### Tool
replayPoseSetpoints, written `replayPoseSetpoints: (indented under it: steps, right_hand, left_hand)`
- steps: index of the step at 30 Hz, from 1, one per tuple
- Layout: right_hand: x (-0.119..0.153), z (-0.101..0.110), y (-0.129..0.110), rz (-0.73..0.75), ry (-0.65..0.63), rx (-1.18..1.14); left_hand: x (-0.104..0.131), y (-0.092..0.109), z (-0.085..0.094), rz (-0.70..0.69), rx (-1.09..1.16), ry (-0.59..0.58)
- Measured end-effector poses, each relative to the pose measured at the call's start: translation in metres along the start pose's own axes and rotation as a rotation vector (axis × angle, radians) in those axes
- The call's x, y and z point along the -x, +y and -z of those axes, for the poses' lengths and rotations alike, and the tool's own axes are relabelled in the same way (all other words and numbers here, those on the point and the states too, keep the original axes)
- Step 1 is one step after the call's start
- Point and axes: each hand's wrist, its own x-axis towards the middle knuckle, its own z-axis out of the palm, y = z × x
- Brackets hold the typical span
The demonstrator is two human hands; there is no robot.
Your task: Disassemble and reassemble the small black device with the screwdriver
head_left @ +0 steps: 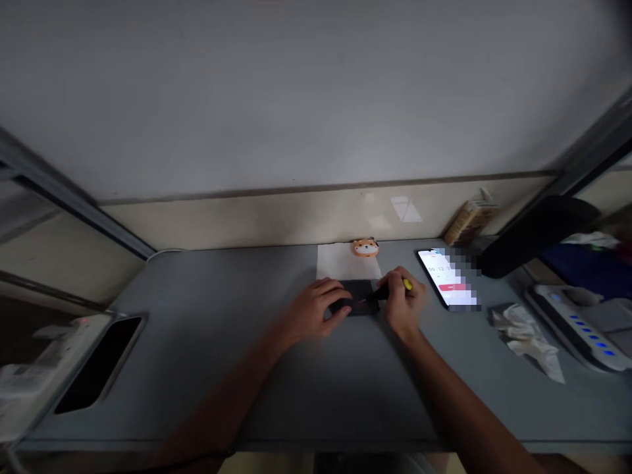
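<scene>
1 left hand (316, 308) clamped on dark block (359, 289), right hand (403, 299) round black tool (382, 291), desk (197, 316) spreading leftward

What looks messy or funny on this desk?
The crumpled white tissue looks out of place, lying between the lit phone and the white device with blue lights. The drink carton at the back right seems to lean, but the camera may be bending the view. I can't see any spill.

Dark, flat, roughly rectangular piece (359, 288) lying on the desk (212, 368), partly covered, finer details too dim to tell, slim black tool (381, 292) with bright yellow end, held slanting, its tip over the piece
</scene>
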Motion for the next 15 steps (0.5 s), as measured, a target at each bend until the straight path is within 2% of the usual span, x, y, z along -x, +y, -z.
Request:
replayPoseSetpoints:
  steps: [4, 10, 15]
  right_hand:
    - [-0.011, -0.004, 0.011, -0.209, 0.143, -0.065]
    - [-0.016, -0.008, 0.024, -0.365, 0.166, -0.155]
    - [-0.018, -0.010, 0.031, -0.455, 0.221, -0.196]
  left_hand:
    - [0.001, -0.008, -0.009, 0.043, -0.009, 0.025]
    - [0.002, -0.027, -0.015, 0.114, 0.154, 0.049]
    - [0.001, -0.035, -0.014, 0.325, 0.255, 0.060]
